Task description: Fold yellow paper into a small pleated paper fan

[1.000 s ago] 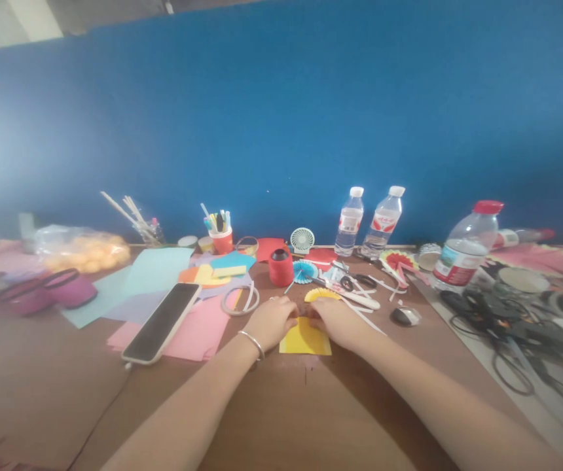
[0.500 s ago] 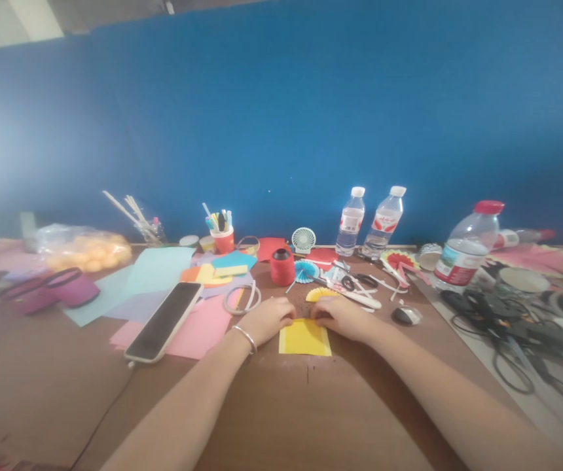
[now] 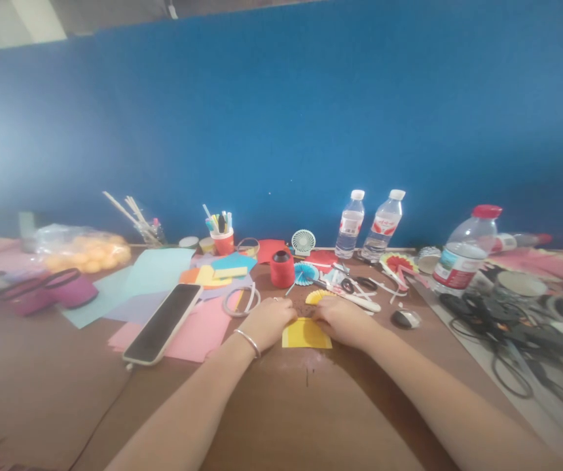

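Note:
A small yellow paper square (image 3: 306, 335) lies on the brown table in front of me. My left hand (image 3: 268, 322), with a silver bangle at the wrist, pinches the paper's far left corner with curled fingers. My right hand (image 3: 343, 320) presses and pinches its far right edge the same way. The far edge of the paper looks folded over under my fingers. Just beyond the hands lies a yellow pleated paper fan (image 3: 321, 296).
A phone (image 3: 162, 323) rests on pink paper (image 3: 198, 333) to the left. A red cup (image 3: 282, 269), tape ring (image 3: 240, 301), scissors (image 3: 355, 285), small white fan (image 3: 303, 241) and three water bottles (image 3: 463, 251) crowd the far side. Black cables (image 3: 512, 327) lie right.
Both hands have worked along the yellow paper's far edge, and the visible yellow area is shorter than before, as if folded further. The view shifted slightly.

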`<action>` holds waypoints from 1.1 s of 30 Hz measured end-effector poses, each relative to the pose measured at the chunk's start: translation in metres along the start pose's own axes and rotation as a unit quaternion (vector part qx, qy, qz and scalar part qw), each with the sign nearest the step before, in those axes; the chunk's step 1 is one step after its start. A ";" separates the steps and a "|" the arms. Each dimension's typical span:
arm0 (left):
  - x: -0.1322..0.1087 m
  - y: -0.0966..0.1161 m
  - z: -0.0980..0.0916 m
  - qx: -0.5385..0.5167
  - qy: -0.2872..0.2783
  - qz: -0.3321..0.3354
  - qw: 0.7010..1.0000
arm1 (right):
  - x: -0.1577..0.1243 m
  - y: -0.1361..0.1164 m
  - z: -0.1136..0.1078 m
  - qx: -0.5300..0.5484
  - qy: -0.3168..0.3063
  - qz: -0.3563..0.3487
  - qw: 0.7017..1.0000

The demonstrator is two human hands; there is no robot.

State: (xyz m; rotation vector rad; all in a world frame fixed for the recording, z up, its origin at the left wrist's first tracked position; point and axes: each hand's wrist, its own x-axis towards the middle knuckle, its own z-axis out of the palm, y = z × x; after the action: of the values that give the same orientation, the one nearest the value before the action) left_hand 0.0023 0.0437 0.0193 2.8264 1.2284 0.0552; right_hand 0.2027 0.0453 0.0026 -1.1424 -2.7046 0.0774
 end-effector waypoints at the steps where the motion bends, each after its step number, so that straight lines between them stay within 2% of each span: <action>1: 0.000 0.002 0.000 0.011 0.005 -0.001 1.000 | 0.000 -0.001 0.001 -0.001 0.001 0.012 1.000; 12: 0.002 0.005 0.007 0.039 0.047 -0.013 0.998 | 0.002 0.001 0.015 0.051 0.026 0.078 0.995; 21: 0.005 0.004 0.012 0.018 0.050 -0.018 0.998 | 0.001 0.001 0.009 0.067 -0.013 0.086 0.994; 27: 0.004 0.006 0.018 0.013 0.056 -0.028 0.998 | -0.002 -0.001 0.014 0.099 -0.003 0.099 0.990; 33: 0.003 0.005 0.017 0.005 0.055 -0.007 0.998 | -0.003 0.001 0.014 0.158 0.028 0.097 0.982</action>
State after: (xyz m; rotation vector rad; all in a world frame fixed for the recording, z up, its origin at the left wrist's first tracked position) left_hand 0.0090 0.0418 0.0022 2.8575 1.2711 0.2082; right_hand 0.2023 0.0445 -0.0120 -1.2794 -2.4103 0.4780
